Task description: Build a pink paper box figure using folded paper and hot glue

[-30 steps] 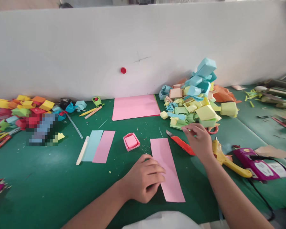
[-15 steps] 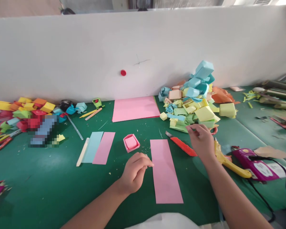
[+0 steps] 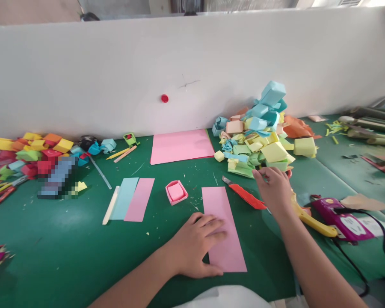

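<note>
My left hand (image 3: 199,244) lies with fingers spread over the left side of a pink paper strip (image 3: 232,250) on the green table. My right hand (image 3: 272,186) hovers right of the strip, its fingers curled together; whether anything is between them is hidden. Just left of that hand rests a red-handled utility knife (image 3: 247,196), its blade end pointing away to the left. A small folded pink paper box (image 3: 176,192) sits beyond my left hand. Further left lie a smaller pink strip (image 3: 139,199), a light blue strip (image 3: 125,199) and a pale wooden stick (image 3: 111,206).
Pink sheets (image 3: 182,146) lie against the white partition (image 3: 115,77). A heap of folded paper pieces (image 3: 259,147) rises at the back right. Right of my right arm are a yellow-handled tool (image 3: 317,224) and a corded purple device (image 3: 343,218). Scissors (image 3: 3,196) lie far left.
My left hand has moved right and slightly nearer me, its fingers opening out onto the pink strip. My right hand stays in nearly the same place.
</note>
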`<state>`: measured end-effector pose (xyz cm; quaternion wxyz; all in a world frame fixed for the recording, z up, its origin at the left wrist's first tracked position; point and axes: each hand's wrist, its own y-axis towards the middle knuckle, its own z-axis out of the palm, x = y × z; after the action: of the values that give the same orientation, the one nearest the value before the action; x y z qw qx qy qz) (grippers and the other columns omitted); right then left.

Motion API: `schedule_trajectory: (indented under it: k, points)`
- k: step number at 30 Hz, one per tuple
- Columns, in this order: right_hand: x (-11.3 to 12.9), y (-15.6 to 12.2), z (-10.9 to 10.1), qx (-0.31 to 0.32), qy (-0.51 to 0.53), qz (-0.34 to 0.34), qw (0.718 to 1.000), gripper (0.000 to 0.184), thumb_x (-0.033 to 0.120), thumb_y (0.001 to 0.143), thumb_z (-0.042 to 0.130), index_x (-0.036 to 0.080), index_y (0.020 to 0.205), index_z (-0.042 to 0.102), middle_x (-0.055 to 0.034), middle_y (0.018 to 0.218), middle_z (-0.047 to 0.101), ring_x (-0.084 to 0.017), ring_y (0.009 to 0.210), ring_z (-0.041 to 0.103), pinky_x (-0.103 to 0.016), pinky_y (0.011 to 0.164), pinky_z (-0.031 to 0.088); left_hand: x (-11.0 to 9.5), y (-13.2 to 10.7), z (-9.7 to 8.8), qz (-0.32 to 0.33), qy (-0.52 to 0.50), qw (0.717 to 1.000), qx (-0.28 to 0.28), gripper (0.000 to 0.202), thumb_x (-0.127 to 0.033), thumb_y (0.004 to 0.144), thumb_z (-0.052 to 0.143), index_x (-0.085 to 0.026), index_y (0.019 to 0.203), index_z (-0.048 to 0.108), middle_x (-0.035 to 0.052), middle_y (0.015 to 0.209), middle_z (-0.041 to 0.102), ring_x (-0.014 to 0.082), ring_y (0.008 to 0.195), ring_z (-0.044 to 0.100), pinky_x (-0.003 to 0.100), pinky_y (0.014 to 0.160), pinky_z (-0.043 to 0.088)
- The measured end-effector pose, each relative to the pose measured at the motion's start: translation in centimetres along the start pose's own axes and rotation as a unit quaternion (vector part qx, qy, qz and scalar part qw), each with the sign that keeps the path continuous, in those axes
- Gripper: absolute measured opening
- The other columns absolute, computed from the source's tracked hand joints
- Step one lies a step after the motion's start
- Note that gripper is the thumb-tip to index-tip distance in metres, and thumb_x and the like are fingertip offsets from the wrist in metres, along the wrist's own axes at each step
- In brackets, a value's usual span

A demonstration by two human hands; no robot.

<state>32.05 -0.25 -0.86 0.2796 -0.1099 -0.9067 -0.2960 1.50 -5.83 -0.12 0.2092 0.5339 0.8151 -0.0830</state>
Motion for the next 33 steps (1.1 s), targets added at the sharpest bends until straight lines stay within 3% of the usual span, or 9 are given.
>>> schedule_trajectory:
  k: [3,8,11,16,20,23,26,30,33]
  points:
    - [0.1,0.0,0.4,0.02,0.026,-0.032,0.999,0.018,0.039,0.088,0.06,0.024,0.093,0.069,-0.009,0.097,0.07,-0.03,0.086,0.058,-0.05,0.088,0.045,-0.1,0.1,0.3,-0.016,-0.005,0.999,-0.029,0.064,-0.058,0.089,0.069,-0.024,0.142,0.058,0.0085,0.152,0.056,0.0332,0.138,0.051,0.05,0.115,0.034]
    - [1.3,-0.5,0.6,0.141,0.111,-0.135,0.974,0.012,0.03,0.092,0.059,0.026,0.09,0.07,-0.0071,0.098,0.072,-0.029,0.096,0.063,-0.046,0.088,0.05,0.0,0.2,0.7,-0.053,-0.05,0.992,-0.1,0.037,-0.027,0.092,0.068,-0.024,0.128,0.063,0.005,0.126,0.072,0.0259,0.115,0.065,0.044,0.101,0.044]
    - [2.3,-0.8,0.1,0.229,0.163,-0.195,0.94,0.015,0.029,0.097,0.056,0.026,0.097,0.071,-0.0071,0.101,0.073,-0.027,0.1,0.065,-0.044,0.091,0.052,0.2,0.1,0.9,-0.098,-0.072,0.98,-0.16,0.038,-0.016,0.093,0.061,-0.023,0.131,0.059,0.0061,0.117,0.074,0.0238,0.102,0.067,0.041,0.092,0.05]
    - [4.0,-1.6,-1.1,0.379,0.241,-0.274,0.85,0.026,0.037,0.092,0.068,0.025,0.116,0.071,-0.0082,0.112,0.074,-0.026,0.104,0.067,-0.041,0.093,0.056,0.6,-0.2,1.0,-0.17,-0.13,0.95,-0.226,0.055,-0.017,0.093,0.059,-0.027,0.145,0.044,0.008,0.122,0.071,0.025,0.103,0.069,0.04,0.089,0.058]
    - [5.1,-2.5,-1.2,0.465,0.25,-0.279,0.802,0.054,0.018,0.084,0.072,0.027,0.135,0.061,-0.0086,0.124,0.071,-0.026,0.11,0.066,-0.042,0.094,0.055,0.5,-0.2,1.0,-0.141,-0.152,0.952,-0.226,0.059,-0.016,0.094,0.058,-0.029,0.148,0.038,0.0082,0.129,0.068,0.0244,0.112,0.069,0.041,0.098,0.057]
    - [5.4,-3.0,-0.8,0.445,0.271,-0.27,0.81,0.039,0.012,0.081,0.073,0.028,0.116,0.073,-0.0048,0.106,0.076,-0.024,0.097,0.069,-0.037,0.084,0.057,0.5,-0.3,1.3,-0.127,-0.153,0.955,-0.221,0.061,-0.015,0.095,0.056,-0.028,0.15,0.034,0.0089,0.127,0.068,0.0248,0.113,0.069,0.041,0.099,0.058]
    - [5.0,-3.0,-0.4,0.366,0.313,-0.235,0.844,0.014,0.016,0.088,0.069,0.026,0.093,0.077,-0.0029,0.088,0.077,-0.021,0.082,0.07,-0.033,0.075,0.057,0.7,-0.4,1.6,-0.13,-0.139,0.947,-0.258,0.067,-0.014,0.093,0.057,-0.026,0.153,0.029,0.0139,0.139,0.059,0.0287,0.124,0.062,0.046,0.102,0.056]
    - [3.5,-2.8,0.2,0.158,0.374,-0.124,0.906,0.012,0.026,0.097,0.063,0.026,0.103,0.073,-0.0035,0.095,0.074,-0.022,0.083,0.068,-0.037,0.075,0.056,1.1,-0.2,1.6,-0.126,-0.112,0.907,-0.386,0.07,-0.013,0.09,0.06,-0.024,0.15,0.027,0.0192,0.148,0.044,0.0328,0.134,0.052,0.05,0.103,0.053]
    - [2.3,-2.9,1.0,0.046,0.415,-0.056,0.907,0.015,0.031,0.101,0.056,0.027,0.107,0.07,-0.0002,0.084,0.068,-0.018,0.07,0.063,-0.034,0.064,0.055,1.3,-0.1,1.5,-0.137,-0.126,0.905,-0.382,0.067,-0.012,0.09,0.058,-0.026,0.147,0.028,0.0174,0.143,0.047,0.0283,0.121,0.061,0.046,0.095,0.056]
